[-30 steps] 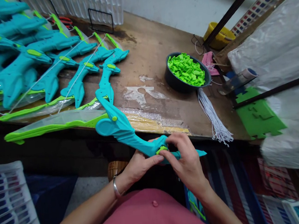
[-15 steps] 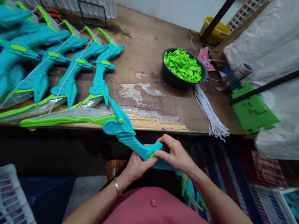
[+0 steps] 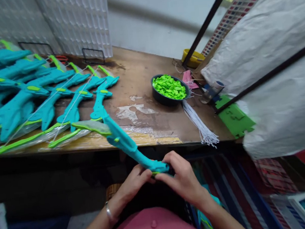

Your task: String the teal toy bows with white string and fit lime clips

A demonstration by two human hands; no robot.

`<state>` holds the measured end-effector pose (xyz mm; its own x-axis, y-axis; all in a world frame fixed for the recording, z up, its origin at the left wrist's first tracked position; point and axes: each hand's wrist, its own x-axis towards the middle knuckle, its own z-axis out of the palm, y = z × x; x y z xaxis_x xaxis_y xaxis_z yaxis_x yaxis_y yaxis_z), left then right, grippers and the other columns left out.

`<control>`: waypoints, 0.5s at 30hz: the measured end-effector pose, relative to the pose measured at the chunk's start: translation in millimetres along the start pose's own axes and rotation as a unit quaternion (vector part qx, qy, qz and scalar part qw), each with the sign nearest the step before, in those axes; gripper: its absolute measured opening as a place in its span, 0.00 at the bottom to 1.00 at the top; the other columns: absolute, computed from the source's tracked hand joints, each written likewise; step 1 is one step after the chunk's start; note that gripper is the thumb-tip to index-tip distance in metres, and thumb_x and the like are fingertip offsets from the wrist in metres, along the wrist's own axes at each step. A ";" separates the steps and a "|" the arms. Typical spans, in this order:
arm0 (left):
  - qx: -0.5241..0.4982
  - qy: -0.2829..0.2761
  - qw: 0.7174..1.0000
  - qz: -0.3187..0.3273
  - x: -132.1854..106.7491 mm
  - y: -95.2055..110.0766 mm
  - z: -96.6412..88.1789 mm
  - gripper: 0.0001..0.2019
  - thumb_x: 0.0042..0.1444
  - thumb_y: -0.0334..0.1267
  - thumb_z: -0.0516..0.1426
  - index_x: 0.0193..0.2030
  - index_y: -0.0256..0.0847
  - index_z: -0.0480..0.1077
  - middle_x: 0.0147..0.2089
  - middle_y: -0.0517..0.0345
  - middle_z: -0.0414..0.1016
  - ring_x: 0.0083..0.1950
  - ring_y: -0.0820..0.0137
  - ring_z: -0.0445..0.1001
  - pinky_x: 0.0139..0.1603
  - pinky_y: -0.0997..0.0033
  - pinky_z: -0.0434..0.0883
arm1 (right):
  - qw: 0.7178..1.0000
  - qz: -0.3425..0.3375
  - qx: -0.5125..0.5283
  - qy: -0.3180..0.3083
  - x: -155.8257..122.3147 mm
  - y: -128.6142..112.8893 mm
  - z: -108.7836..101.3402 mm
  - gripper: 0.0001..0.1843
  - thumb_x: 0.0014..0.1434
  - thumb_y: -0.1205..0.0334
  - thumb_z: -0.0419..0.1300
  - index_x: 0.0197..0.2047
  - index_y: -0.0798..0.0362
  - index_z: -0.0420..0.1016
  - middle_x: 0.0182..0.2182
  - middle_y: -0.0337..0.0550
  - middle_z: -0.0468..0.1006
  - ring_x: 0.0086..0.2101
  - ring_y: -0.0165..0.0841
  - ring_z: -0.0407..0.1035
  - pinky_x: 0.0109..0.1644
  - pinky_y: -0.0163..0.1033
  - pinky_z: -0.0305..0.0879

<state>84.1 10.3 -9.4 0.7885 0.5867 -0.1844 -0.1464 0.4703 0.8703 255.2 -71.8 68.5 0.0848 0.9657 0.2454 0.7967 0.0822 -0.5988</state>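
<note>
A turquoise plastic toy bow (image 3: 127, 143) with a lime-green limb is held between my two hands, in front of my body at the table's edge. My left hand (image 3: 137, 181) is closed round its middle section from below. On the other side, my right hand (image 3: 180, 174) grips the same section, thumb and fingers pressing near a small lime-green piece. The bow's far end reaches up over the table edge and overlaps another bow lying there. The part of the bow behind my right hand is hidden.
Several finished-looking turquoise bows (image 3: 71, 107) with white strings lie at the left of the wooden table (image 3: 134, 66). A dark bowl (image 3: 164, 100) holds lime-green pieces. White cords (image 3: 198, 124) hang over the edge beside it. A green foam mat piece (image 3: 234, 118) and plastic sheeting (image 3: 265, 29) stand right.
The bow has turned in my hands, so its lime-green limb looks shorter and its narrow edge shows more. My view has tilted up and shifted slightly right.
</note>
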 end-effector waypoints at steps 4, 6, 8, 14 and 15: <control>-0.128 0.051 0.989 -0.049 -2.1 10.7 9.6 0.27 0.57 0.60 0.64 0.53 0.39 0.79 0.52 0.43 0.81 0.52 0.54 0.79 0.52 0.60 0.76 | 0.986 -0.116 -0.008 -0.117 -12.4 -27.7 -24.3 0.15 0.64 0.53 0.66 0.46 0.56 0.77 0.41 0.49 0.80 0.42 0.39 0.75 0.45 0.40 0.70; -0.177 0.110 0.976 -0.059 1.2 10.5 13.2 0.19 0.55 0.52 0.68 0.46 0.39 0.81 0.52 0.45 0.82 0.54 0.54 0.79 0.55 0.60 0.75 | 0.951 -0.141 0.112 -0.250 -6.4 -17.2 -43.1 0.14 0.64 0.51 0.66 0.44 0.54 0.79 0.40 0.44 0.83 0.41 0.35 0.78 0.45 0.36 0.72; -0.202 0.154 0.966 -0.050 3.9 7.2 14.5 0.15 0.51 0.46 0.71 0.40 0.40 0.81 0.52 0.47 0.82 0.57 0.53 0.78 0.59 0.59 0.74 | 0.938 -0.088 0.158 -0.296 8.7 13.7 -62.6 0.09 0.67 0.55 0.64 0.42 0.51 0.81 0.38 0.38 0.85 0.39 0.30 0.79 0.44 0.31 0.72; -0.183 0.200 0.963 -0.007 4.3 -2.3 13.1 0.15 0.50 0.49 0.70 0.35 0.38 0.80 0.45 0.46 0.83 0.55 0.50 0.79 0.60 0.58 0.74 | 0.927 0.268 -0.262 -0.024 77.5 153.6 -89.1 0.13 0.71 0.67 0.54 0.50 0.60 0.79 0.50 0.54 0.82 0.51 0.38 0.76 0.57 0.40 0.69; -0.169 0.204 0.964 -0.002 4.5 -2.2 13.1 0.15 0.50 0.49 0.70 0.34 0.38 0.80 0.46 0.46 0.83 0.55 0.50 0.79 0.59 0.57 0.74 | 0.914 0.285 -0.288 -0.013 85.7 172.0 -88.4 0.14 0.71 0.67 0.54 0.51 0.61 0.78 0.51 0.58 0.80 0.53 0.40 0.75 0.59 0.44 0.68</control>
<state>95.8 3.3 -6.2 0.4995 0.7628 -0.4107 -0.3850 0.6201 0.6835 452.4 3.3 53.9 0.5756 0.8177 -0.0042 0.8114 -0.5717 -0.1218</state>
